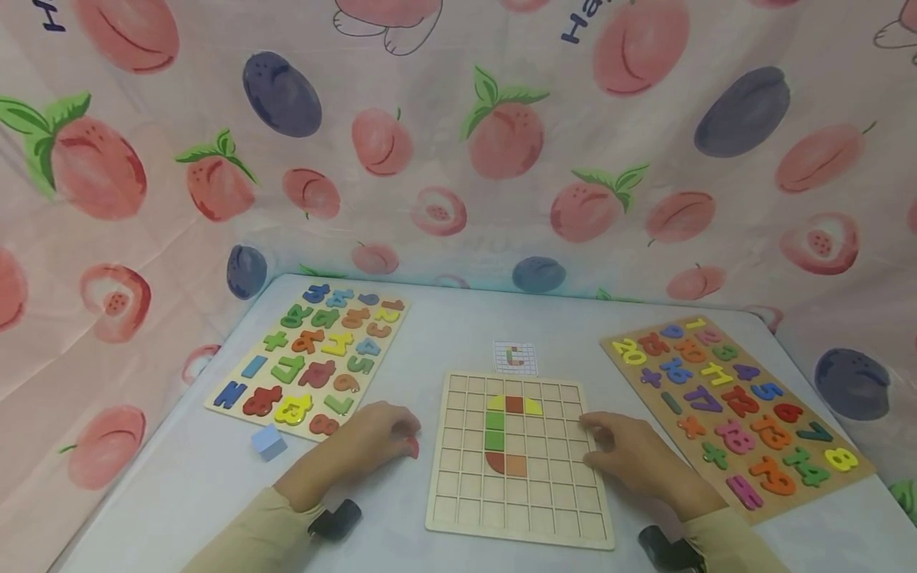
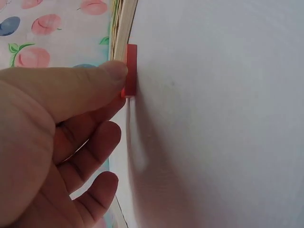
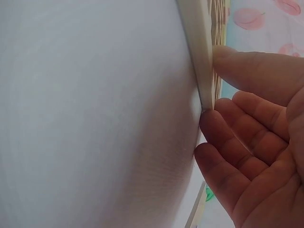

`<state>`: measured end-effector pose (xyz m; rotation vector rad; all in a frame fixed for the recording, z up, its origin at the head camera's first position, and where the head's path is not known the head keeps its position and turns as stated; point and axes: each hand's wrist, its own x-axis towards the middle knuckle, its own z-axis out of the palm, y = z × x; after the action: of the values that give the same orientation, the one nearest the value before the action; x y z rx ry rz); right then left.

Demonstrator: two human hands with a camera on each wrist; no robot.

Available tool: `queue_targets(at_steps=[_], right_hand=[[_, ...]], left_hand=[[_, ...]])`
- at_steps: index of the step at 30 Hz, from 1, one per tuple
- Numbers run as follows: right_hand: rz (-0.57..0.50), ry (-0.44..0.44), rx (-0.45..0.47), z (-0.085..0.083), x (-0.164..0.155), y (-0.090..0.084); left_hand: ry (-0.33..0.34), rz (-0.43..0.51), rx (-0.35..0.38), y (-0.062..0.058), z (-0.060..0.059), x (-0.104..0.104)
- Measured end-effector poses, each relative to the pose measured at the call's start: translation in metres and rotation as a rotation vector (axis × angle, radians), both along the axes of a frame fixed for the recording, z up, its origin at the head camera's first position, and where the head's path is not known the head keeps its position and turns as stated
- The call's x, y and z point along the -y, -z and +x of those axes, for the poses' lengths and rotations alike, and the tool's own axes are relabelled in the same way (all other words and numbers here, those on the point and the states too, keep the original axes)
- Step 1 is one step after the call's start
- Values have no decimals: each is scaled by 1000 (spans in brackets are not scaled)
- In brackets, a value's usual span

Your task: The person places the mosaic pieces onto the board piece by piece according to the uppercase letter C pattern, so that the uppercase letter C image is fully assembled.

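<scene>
My left hand (image 1: pixel 372 436) is just left of the wooden grid board (image 1: pixel 458 503) and pinches a small red block (image 2: pixel 132 71) between thumb and fingers. On the board lie a red square (image 1: pixel 514 405) between two yellow triangles (image 1: pixel 533 407), two green squares (image 1: pixel 494 440), a red quarter-round piece (image 1: pixel 495 461) and an orange square (image 1: pixel 517 466). They form a hooked figure. My right hand (image 1: pixel 626 454) touches the board's right edge, its fingers loosely bent. In the right wrist view the thumb (image 3: pixel 228 59) rests against that edge.
Behind the board lies a small pattern card (image 1: pixel 515 358). A number puzzle board (image 1: pixel 401 318) stands at the left, with a blue cube (image 1: pixel 268 442) in front of it. Another number board (image 1: pixel 831 481) lies at the right. A fruit-print cloth (image 1: pixel 444 119) hangs behind the table.
</scene>
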<state>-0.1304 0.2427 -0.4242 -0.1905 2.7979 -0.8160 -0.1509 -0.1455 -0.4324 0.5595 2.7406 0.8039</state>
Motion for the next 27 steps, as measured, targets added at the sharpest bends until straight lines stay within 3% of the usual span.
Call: queue_targets(at_steps=[9,19,27], right_hand=[[-1,-8,6,-1,-1,1],[12,-7,1,-1,0,0],[17,-11,-4,-1,0,0]], left_hand=[[-29,3,32,-2,1,-3],[-32,-25,9,4,0,-3],[-44,-33,29,0,1,-7]])
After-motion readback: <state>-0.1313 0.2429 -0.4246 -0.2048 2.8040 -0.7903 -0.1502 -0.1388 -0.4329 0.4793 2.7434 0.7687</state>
